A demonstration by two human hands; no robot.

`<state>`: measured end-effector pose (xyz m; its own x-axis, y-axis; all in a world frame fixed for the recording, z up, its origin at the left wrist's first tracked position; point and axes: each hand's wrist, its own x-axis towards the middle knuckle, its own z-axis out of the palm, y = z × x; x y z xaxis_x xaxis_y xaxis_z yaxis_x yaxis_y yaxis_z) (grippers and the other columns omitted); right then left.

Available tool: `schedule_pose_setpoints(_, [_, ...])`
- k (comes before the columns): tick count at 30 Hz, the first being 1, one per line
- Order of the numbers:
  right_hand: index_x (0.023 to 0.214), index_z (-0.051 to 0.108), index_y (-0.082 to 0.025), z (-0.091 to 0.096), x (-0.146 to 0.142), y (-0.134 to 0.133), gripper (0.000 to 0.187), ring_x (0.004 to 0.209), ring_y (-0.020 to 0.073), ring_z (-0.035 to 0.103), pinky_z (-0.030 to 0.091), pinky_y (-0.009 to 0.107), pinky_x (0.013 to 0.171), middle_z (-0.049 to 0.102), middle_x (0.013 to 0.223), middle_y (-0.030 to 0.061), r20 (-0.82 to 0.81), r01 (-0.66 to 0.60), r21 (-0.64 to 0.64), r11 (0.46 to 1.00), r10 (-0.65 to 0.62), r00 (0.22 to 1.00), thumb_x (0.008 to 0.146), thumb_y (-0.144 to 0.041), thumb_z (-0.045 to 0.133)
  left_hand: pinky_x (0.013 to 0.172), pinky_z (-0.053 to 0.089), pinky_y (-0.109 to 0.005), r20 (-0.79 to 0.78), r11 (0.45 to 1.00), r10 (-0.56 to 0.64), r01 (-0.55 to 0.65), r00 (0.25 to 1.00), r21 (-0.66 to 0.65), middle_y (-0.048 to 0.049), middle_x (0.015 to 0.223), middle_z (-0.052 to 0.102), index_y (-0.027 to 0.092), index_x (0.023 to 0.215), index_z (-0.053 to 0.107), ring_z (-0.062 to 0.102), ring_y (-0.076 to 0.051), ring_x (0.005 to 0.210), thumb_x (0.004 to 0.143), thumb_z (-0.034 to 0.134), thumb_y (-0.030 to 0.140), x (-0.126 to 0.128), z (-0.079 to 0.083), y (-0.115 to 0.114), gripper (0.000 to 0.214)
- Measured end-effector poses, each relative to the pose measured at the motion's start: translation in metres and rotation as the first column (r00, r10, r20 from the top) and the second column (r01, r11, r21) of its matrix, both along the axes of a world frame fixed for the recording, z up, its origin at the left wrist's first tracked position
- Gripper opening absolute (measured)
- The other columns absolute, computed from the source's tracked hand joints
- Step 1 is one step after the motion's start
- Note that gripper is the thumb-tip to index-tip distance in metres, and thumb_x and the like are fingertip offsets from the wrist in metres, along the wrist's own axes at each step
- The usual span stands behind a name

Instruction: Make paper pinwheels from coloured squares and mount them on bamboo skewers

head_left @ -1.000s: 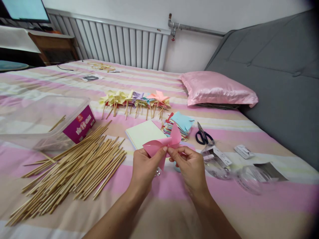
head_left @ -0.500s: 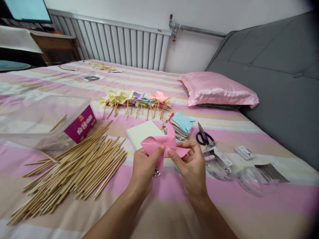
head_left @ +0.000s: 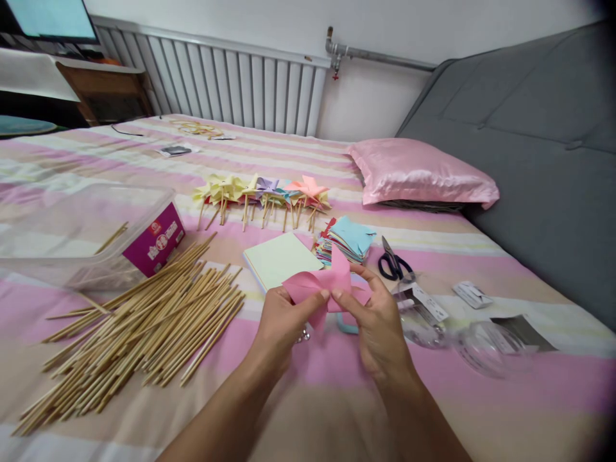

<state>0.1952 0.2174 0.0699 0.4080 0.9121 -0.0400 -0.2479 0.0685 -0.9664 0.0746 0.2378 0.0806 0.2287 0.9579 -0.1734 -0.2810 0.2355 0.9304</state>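
Observation:
Between my two hands is a pink paper pinwheel, its blades folded toward the middle. My left hand pinches it from the left, thumb pressed near the centre. From the other side my right hand grips it, thumb tip also at the centre and fingers behind the paper. Just beyond lie a stack of square paper and a pile of cut coloured sheets. Small shiny metal pieces show partly behind my left hand. The edge of a light blue object peeks out below the pinwheel.
Many wooden sticks lie at left beside a clear plastic box. Finished pinwheels on sticks line up farther back. Scissors, clear round containers and a small white packet are on the right. A pink pillow lies behind.
Both hands have shifted slightly right with the pinwheel, and the thumbs have come closer together at its centre. More of the light blue object shows beneath.

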Motion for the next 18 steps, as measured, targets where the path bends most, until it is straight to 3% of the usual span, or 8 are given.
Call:
schedule_pose_setpoints(3, [0.118, 0.049, -0.019, 0.005, 0.013, 0.001, 0.069, 0.070, 0.0196, 0.066, 0.053, 0.034, 0.065, 0.069, 0.083, 0.0034, -0.026, -0.115, -0.093, 0.989, 0.113, 0.993, 0.057, -0.029, 0.080, 0.060, 0.040, -0.021, 0.024, 0.994, -0.106, 0.105, 0.994, 0.037, -0.0023, 0.065, 0.065, 0.013, 0.076, 0.070, 0.056, -0.014, 0.064, 0.069, 0.069, 0.033, -0.010, 0.004, 0.006, 0.020])
schedule_pose_setpoints(5, [0.118, 0.049, -0.019, 0.009, 0.021, 0.000, 0.069, 0.068, 0.0193, 0.065, 0.053, 0.033, 0.063, 0.069, 0.081, 0.0025, 0.005, -0.198, -0.150, 0.969, 0.201, 0.980, 0.057, -0.028, 0.079, 0.063, 0.041, -0.021, -0.015, 0.996, -0.083, 0.084, 0.996, 0.025, -0.0040, 0.075, 0.068, 0.014, 0.083, 0.072, 0.058, -0.015, 0.071, 0.070, 0.068, 0.033, -0.015, 0.007, 0.010, 0.024])
schedule_pose_setpoints(9, [0.116, 0.054, -0.019, 0.015, 0.030, -0.005, 0.062, 0.072, 0.0194, 0.065, 0.052, 0.031, 0.063, 0.069, 0.086, 0.0032, 0.121, -0.314, -0.209, 0.926, 0.343, 0.931, 0.059, -0.024, 0.077, 0.055, 0.036, -0.020, -0.160, 0.990, -0.137, 0.139, 0.977, 0.002, -0.0029, 0.065, 0.065, 0.013, 0.072, 0.071, 0.054, -0.013, 0.061, 0.064, 0.071, 0.034, -0.021, 0.010, 0.014, 0.022])
schedule_pose_setpoints(14, [0.109, 0.061, -0.018, 0.018, 0.030, -0.008, 0.057, 0.082, 0.0217, 0.064, 0.052, 0.031, 0.067, 0.069, 0.087, 0.0034, 0.257, -0.325, -0.198, 0.925, 0.369, 0.893, 0.055, -0.023, 0.077, 0.049, 0.029, -0.021, -0.276, 0.959, -0.281, 0.282, 0.919, -0.037, -0.0029, 0.058, 0.060, 0.012, 0.062, 0.068, 0.048, -0.011, 0.052, 0.058, 0.073, 0.030, -0.020, 0.008, 0.012, 0.019])
schedule_pose_setpoints(18, [0.107, 0.062, -0.019, 0.016, 0.032, -0.006, 0.056, 0.104, 0.0258, 0.057, 0.048, 0.036, 0.084, 0.065, 0.106, 0.0055, 0.395, -0.307, -0.138, 0.942, 0.337, 0.855, 0.054, -0.025, 0.079, 0.044, 0.019, -0.021, -0.254, 0.935, -0.352, 0.353, 0.901, -0.041, 0.0029, 0.047, 0.047, 0.014, 0.050, 0.060, 0.033, -0.007, 0.043, 0.057, 0.073, 0.025, -0.018, 0.008, 0.010, 0.019])
